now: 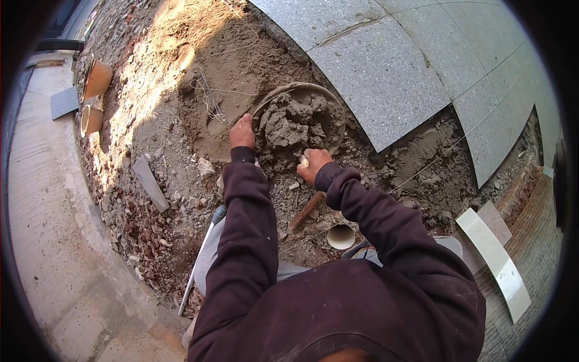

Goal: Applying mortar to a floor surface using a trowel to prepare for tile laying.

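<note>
A round pan (336, 105) of lumpy grey mortar (289, 117) lies on the dirt in front of me. My left hand (243, 130) grips the pan's left rim with closed fingers. My right hand (315, 166) is closed round a pale handle (304, 161), likely a tool's, at the pan's near edge; its other end is hidden in the mortar. Below my right hand a wooden-handled tool (304, 211) lies beside a short white pipe (341, 236). Thin string and metal pins (211, 96) lie left of the pan.
Laid speckled tiles (380, 84) border the dirt at upper right, with a taut line (425, 164) across mortar. Loose tile strips (493, 265) lie at lower right. Two orange pots (96, 81) stand by a concrete ledge (42, 193) at left. A white pole (199, 259) is beside my left arm.
</note>
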Demonstrator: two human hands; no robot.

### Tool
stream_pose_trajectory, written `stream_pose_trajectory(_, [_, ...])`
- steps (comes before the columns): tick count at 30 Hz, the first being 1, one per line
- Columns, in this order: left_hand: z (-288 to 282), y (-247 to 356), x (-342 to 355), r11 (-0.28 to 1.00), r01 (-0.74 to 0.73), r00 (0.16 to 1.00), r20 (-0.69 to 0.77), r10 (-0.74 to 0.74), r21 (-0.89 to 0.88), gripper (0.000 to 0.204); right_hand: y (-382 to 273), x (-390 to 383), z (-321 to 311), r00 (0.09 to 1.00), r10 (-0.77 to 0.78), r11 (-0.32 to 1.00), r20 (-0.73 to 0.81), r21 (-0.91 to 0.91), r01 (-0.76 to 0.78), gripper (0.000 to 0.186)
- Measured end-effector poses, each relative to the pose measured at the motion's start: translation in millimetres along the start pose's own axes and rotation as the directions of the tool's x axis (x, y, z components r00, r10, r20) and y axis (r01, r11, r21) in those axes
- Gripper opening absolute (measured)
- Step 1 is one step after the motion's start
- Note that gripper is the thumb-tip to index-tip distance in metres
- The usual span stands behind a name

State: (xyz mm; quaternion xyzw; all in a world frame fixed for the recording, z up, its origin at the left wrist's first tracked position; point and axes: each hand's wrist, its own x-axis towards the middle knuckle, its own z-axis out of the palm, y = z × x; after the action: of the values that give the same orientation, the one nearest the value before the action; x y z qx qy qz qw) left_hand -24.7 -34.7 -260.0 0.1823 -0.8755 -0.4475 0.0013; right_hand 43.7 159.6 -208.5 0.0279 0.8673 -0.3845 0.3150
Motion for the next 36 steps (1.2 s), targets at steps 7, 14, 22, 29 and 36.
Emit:
stream_pose_trajectory(7, [-20.6,-82.2,47.4,0.984,-0.057,0.976,0.216,0.020,0.166,0.052,-3.9,-13.7,-4.7,0.989,-0.141,0.987,-0.048,0.073,0.144,0.027])
stream_pose_trajectory(14, [-18.6,-97.8,66.9,0.974,-0.077,0.989,0.140,0.048,0.213,0.057,45.9,-75.5,-101.6,0.963,-0.252,0.966,-0.098,0.034,0.257,0.022])
stream_pose_trajectory(22, [-19.5,-86.5,70.3,0.987,-0.002,0.990,0.141,-0.020,0.158,0.062,198.8,-263.7,-216.8,0.865,0.110,0.974,-0.489,-0.120,-0.192,0.022])
stream_pose_trajectory(29, [-30.4,-82.5,61.9,0.896,-0.052,0.991,0.130,-0.007,0.442,0.064,389.3,-248.7,-167.3,0.315,0.406,0.700,-0.858,0.071,-0.710,0.023])
stream_pose_trajectory(36, [-36.3,-70.0,80.7,0.745,-0.139,0.961,0.271,-0.058,0.653,0.059,447.7,-255.4,-120.1,0.143,0.667,0.662,-0.731,0.494,-0.564,0.032])
